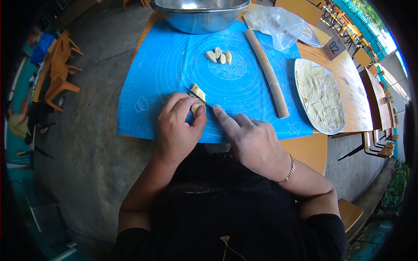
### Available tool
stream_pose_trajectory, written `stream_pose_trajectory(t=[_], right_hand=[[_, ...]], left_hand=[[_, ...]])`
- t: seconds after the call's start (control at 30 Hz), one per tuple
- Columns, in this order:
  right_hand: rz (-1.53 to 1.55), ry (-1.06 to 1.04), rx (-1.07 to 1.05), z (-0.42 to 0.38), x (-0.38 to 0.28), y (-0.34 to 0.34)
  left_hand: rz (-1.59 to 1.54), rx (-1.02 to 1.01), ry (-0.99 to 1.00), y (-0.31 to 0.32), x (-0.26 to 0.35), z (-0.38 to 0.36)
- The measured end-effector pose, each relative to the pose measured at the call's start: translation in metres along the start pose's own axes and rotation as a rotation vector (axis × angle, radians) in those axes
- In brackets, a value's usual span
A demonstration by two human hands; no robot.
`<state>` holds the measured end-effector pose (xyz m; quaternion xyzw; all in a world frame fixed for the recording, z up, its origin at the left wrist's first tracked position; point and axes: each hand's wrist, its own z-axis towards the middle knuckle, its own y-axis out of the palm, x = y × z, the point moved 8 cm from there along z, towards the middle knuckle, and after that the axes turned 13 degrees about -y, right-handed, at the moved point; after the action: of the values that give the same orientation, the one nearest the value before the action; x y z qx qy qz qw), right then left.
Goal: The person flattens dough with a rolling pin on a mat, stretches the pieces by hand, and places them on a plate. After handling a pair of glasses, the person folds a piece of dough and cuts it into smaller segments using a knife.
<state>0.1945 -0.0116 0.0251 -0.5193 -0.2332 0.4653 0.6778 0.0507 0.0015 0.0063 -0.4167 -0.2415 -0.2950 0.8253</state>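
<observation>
On the blue mat (152, 74) lies a piece of pale dough (198, 92), near the mat's front edge. My left hand (177, 124) is closed on this dough, thumb and fingers at its lower part. A dark, thin knife blade (201, 99) crosses the dough. My right hand (254, 143) is closed around the knife, its index finger stretched along the top; the handle is hidden in the palm. Several small cut dough pieces (222, 58) sit farther back on the mat. To their right is a wooden rolling pin (267, 74).
A metal bowl (200, 21) stands at the back of the table. At the right, an oval plate (320, 95) holds flat dough sheets, with a plastic bag (283, 28) over another plate behind it. A number sign (334, 47) stands near the right edge. Orange chairs (61, 71) are at the left.
</observation>
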Motion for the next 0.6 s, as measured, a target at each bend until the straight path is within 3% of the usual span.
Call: stream_pose_trajectory(t=[0.27, 0.37, 0.47, 0.6], right_hand=[[0.050, 0.082, -0.059, -0.019, 0.018, -0.005], [-0.110, 0.065, -0.018, -0.002, 0.037, -0.010], [-0.102, 0.064, 0.169, 0.004, 0.053, -0.028], [-0.046, 0.068, 0.142, -0.003, 0.029, -0.041]], left_hand=[[0.010, 0.008, 0.043, 0.004, 0.002, -0.001], [0.000, 0.010, 0.046, 0.001, 0.002, -0.001], [-0.056, 0.015, -0.001, -0.004, 0.004, -0.001], [-0.118, 0.003, -0.055, -0.011, -0.001, -0.006]])
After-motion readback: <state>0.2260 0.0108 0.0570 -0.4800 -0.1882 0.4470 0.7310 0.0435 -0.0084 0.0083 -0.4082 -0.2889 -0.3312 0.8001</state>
